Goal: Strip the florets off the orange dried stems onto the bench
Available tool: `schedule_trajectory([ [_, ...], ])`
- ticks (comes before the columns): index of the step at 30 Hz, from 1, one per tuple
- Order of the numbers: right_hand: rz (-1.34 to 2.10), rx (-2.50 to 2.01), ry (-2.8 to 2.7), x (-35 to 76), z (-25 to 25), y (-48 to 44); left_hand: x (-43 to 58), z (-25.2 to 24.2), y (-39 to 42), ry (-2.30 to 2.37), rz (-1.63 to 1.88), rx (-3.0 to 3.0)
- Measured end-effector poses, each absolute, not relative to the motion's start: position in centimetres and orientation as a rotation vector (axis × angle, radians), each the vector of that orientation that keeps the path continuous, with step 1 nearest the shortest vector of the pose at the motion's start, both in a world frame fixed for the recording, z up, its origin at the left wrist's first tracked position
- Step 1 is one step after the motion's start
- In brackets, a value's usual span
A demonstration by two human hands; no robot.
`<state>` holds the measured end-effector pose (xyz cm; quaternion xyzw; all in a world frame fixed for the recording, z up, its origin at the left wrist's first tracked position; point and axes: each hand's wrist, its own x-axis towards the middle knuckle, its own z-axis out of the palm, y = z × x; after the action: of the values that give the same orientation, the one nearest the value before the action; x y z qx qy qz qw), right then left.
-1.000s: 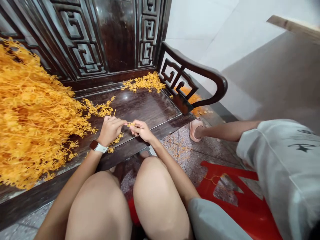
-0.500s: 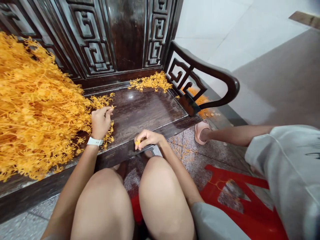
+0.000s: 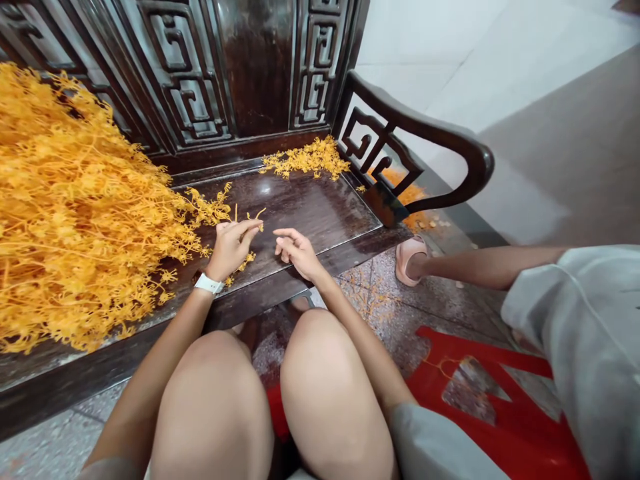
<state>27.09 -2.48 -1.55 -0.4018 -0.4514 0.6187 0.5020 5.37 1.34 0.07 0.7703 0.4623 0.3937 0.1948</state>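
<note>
My left hand (image 3: 231, 248), a white watch on its wrist, pinches a thin orange plastic sprig (image 3: 253, 219) over the dark wooden bench seat (image 3: 310, 213). A big heap of orange sprigs (image 3: 75, 207) lies just left of that hand. Close to the right, my right hand (image 3: 296, 252) hovers over the seat with its fingers loosely curled and pointing at the sprig; nothing shows in it. A small pile of orange bits (image 3: 305, 159) sits in the seat's far right corner.
The carved bench back (image 3: 225, 73) and curved armrest (image 3: 425, 140) border the seat. Another person's leg (image 3: 480, 267) and pink slipper (image 3: 407, 259) lie on the floor at right, beside a red plastic stool (image 3: 495, 400). My knees (image 3: 280, 393) are below.
My left hand drew a sprig out of the heap toward the middle. My right hand, which pinched a small orange bit near the seat's front edge, rose to meet it without the bit.
</note>
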Motion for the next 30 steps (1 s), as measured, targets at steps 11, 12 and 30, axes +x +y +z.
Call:
schedule_trajectory([
  [11,1.42,-0.951,-1.069,26.9,-1.9,-2.2,5.8,0.8,0.3,1.033,0.863,2.372],
  [12,1.416,-0.947,-1.039,26.9,-1.9,-2.2,5.6,0.9,0.4,1.075,0.886,2.365],
  [30,1.067,-1.115,-1.649,26.6,-2.1,-2.4,3.6,0.4,2.3,1.452,0.85,2.43],
])
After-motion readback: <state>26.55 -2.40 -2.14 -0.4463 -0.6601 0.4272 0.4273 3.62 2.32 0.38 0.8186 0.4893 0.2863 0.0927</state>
